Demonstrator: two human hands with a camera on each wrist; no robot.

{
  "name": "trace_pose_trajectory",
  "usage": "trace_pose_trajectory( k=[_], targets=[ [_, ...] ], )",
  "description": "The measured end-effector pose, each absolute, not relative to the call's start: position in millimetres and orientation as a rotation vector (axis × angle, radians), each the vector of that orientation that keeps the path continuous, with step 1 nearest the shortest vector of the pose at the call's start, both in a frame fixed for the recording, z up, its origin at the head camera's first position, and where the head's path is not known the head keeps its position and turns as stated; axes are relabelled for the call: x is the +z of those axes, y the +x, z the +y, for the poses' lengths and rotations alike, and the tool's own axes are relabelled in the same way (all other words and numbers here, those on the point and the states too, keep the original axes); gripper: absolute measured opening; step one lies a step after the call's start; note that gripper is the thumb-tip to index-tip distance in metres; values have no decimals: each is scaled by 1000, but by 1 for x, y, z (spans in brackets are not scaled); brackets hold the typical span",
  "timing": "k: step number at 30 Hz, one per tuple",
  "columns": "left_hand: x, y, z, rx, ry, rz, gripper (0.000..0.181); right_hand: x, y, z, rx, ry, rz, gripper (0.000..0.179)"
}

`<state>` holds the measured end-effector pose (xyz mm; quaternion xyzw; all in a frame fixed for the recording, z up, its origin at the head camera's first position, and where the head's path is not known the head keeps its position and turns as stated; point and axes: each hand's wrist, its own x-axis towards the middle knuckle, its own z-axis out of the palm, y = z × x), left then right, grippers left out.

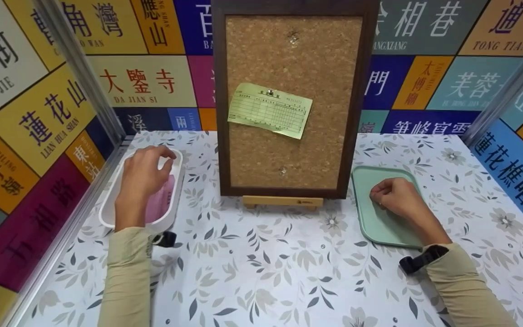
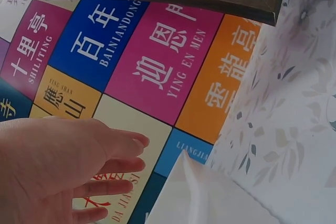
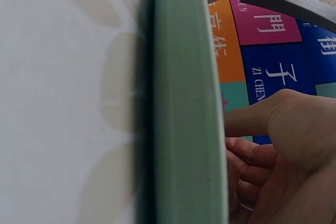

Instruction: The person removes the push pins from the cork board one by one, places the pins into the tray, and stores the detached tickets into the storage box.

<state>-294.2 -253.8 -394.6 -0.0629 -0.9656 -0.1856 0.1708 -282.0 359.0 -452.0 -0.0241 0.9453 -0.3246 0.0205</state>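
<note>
My left hand (image 1: pixel 145 170) is over a white oblong tray (image 1: pixel 107 213) holding pink paper (image 1: pixel 157 204). In the left wrist view its fingers (image 2: pixel 107 187) are spread and loosely bent, with nothing visible between them. My right hand (image 1: pixel 400 197) hovers low over a light green tray (image 1: pixel 379 229), thumb and fingertips drawn together. The tray's rim (image 3: pixel 189 103) hides those fingertips in the right wrist view, so whatever they may hold does not show. Between the hands, a framed corkboard (image 1: pixel 284 156) bears a tilted yellow-green paper form (image 1: pixel 270 109), fixed by a pushpin (image 1: pixel 270 92) near its top.
Small clear pins (image 1: pixel 293 37) sit high and low on the cork. The board leans on a wooden stand (image 1: pixel 283 201). Walls printed with place names (image 1: pixel 148 81) enclose the leaf-patterned table (image 1: pixel 261 281) at the back and both sides.
</note>
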Motion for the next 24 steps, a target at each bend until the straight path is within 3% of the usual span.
trace_pose_trajectory(
  k=[24],
  targets=[
    [-366,-284,-213,-552,-196,-2633,18,-445,-281,351,-1103,16,3188,18]
  ],
)
